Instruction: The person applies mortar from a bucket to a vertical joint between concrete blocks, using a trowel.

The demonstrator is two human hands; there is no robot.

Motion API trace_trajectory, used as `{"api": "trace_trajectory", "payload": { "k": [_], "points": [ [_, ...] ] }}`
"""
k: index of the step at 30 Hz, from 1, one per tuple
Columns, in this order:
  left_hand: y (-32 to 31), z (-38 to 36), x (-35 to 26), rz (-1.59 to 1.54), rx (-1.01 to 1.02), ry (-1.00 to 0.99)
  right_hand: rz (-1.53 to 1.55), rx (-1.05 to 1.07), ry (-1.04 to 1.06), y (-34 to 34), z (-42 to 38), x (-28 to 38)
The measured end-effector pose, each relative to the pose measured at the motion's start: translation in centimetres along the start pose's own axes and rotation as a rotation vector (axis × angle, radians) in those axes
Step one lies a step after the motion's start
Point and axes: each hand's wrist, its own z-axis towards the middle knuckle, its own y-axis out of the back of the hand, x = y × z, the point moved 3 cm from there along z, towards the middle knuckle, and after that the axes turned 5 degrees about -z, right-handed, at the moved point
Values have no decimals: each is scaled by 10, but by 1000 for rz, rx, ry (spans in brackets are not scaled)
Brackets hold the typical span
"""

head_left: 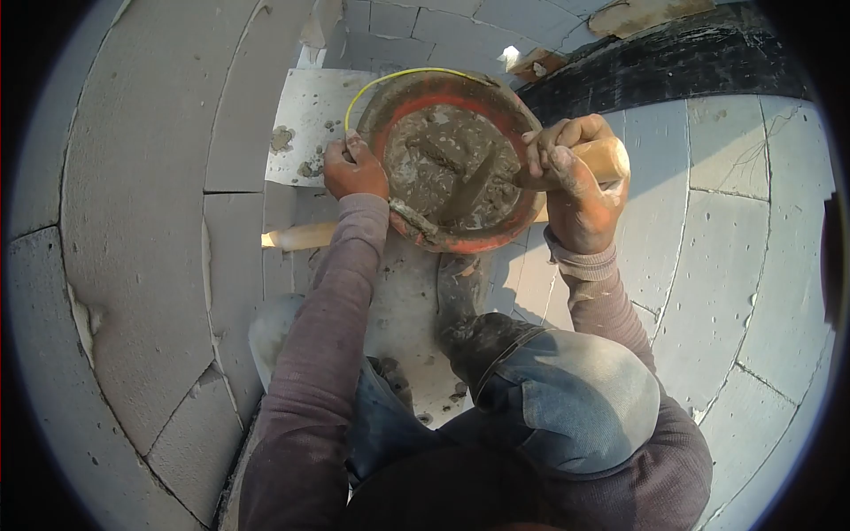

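A round bucket [529, 113] with a mud-caked, orange-red rim holds wet grey mortar [425, 181]. Its thin yellow wire handle [390, 80] arcs over the far side and runs down to my left hand [356, 170]. That hand is closed at the bucket's left rim, with the wire at its fingertips. My right hand [584, 181] is wrapped around the thick wooden handle [606, 159] of a trowel, above the right rim. The trowel's blade [471, 188] is coated in mortar and partly sunk in it, so its outline is hard to make out.
Pale block walls [142, 195] rise on the left and right [708, 265]. Behind the bucket lies a white board [305, 115] with mortar splatters. A wooden bar [305, 236] sticks out left of the bucket. A black band [673, 66] crosses the upper right. My boot [460, 292] is below the bucket.
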Motion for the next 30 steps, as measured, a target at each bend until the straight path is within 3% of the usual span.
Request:
{"api": "trace_trajectory", "payload": {
  "k": [4,8,11,13,17,20,22,26,30],
  "points": [
    [2,-1,-3,-8,-10,-38,132,40,86,-23,49,5],
    [0,0,1,-2,-31,-82,-438,246,258,-42,77,-69],
    [1,1,-4,-14,-7,-54,-541,245,239,-41,82,-141],
    [1,0,-5,-6,15,-26,-443,-49,29,-29,79,-152],
    [1,3,7,-7,0,-26,-166,-236,-64,-18,49,-126],
    [-1,3,10,-3,-59,-114,-68,-250,-46,-5,15,-115],
    [0,0,6,-11,-46,-77,151,-292,-164,2,-11,-106],
    [3,-3,-3,-59,-5,17,-12,-222,-109,-5,-41,-79],
    [2,2,5,-20,-14,-41,-153,-146,-56,-12,-51,-41]
  ]
}}
